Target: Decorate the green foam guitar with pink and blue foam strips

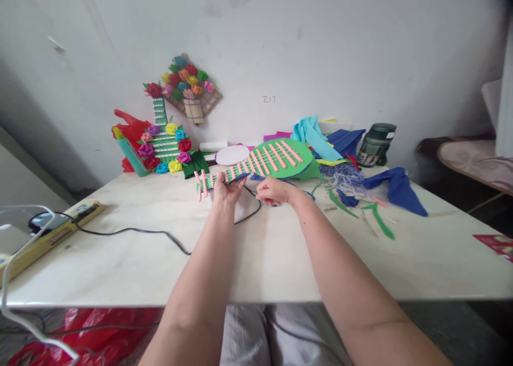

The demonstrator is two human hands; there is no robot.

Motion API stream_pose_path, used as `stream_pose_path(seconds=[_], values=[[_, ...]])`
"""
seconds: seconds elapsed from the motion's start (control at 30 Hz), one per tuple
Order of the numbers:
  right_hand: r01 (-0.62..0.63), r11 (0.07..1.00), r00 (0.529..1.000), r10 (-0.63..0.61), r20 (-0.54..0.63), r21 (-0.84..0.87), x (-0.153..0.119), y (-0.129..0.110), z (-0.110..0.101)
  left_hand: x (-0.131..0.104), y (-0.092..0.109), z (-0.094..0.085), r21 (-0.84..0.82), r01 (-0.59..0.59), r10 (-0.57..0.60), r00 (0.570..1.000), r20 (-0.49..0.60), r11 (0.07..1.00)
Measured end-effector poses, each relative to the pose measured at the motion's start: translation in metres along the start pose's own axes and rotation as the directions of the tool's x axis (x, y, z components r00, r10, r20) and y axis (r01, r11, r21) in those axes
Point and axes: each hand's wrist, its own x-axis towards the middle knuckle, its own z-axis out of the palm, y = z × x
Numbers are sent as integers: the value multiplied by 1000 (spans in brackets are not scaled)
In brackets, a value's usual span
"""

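My left hand (229, 189) grips the narrow neck of a green lute-shaped craft (300, 151). Pale pink strips run in rows across its neck and round body, and blue shows along its lower edge. The craft is held tilted above the table, its wide end to the right. Just below the body, my right hand (274, 191) is closed with its fingers pressed together; what they hold, if anything, is hidden. A black cable (253, 215) passes between the two hands.
Behind stand a flower-covered green craft (164, 141), a glue bottle (132, 153) and a white oval (232, 155). Right are cyan cloth (315, 136), tangled threads (342, 179), green scraps (382, 222), blue cloth (404, 191) and a dark bottle (377, 144). A power strip (60, 235) lies left.
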Motion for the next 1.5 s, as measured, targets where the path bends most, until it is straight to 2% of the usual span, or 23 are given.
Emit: stream_pose_path(seconds=[0.03, 0.07, 0.13, 0.17, 0.33, 0.5, 0.6, 0.8, 1.03, 1.07, 1.13, 1.2, 1.27, 1.37, 1.5], values=[[-84, 992, 996, 82, -26, -92, 2, 5, 0, 0, 1, -1, -7, -10, 10, 1000, -5, 1000], [-149, 967, 986, 129, -110, -206, 4, 11, 0, 1, 1, -1, -15, -19, 19, 1000, -8, 1000], [-240, 870, 952, 125, -278, -430, 8, 22, 3, 2, 1, -2, -31, -31, 31, 999, -12, 999], [-292, 824, 937, 146, -317, -485, 10, 27, 5, 3, 0, -3, -38, -36, 35, 999, -17, 999], [-293, 725, 951, 153, -269, -624, 13, 32, 14, 7, 1, -6, -69, -64, 62, 998, -34, 996], [-266, 718, 961, 141, -239, -643, 15, 27, 19, 7, 0, -7, -60, -76, 74, 997, -31, 995], [-256, 735, 963, 140, -229, -628, 16, 29, 19, 7, -1, -9, -34, -86, 85, 996, -12, 996], [-358, 765, 934, 285, -217, -535, 13, 34, 9, 10, -1, -12, -26, -100, 101, 995, 21, 995], [-202, 852, 973, 233, 3, -483, 4, 27, -14, 14, 1, -16, 0, -88, 88, 996, 25, 996], [-196, 858, 973, 229, 12, -476, 0, 26, -17, 14, 1, -16, 8, -88, 88, 996, 25, 996], [-282, 890, 956, 293, -24, -359, -7, 26, -23, 13, 1, -17, 23, -93, 92, 995, 29, 995], [-258, 931, 964, 266, -3, -258, -14, 28, -29, 12, 0, -17, 40, -100, 99, 995, 30, 994], [-182, 975, 981, 189, 47, -125, -19, 30, -33, 12, 0, -16, 59, -97, 95, 995, 31, 994], [-96, 993, 993, 91, 75, 65, -23, 28, -36, 12, -2, -15, 93, -77, 73, 997, 40, 993], [-19, 995, 999, 23, -36, 102, -15, 17, -34, 13, -6, -13, 169, -11, 6, 1000, 31, 986]])
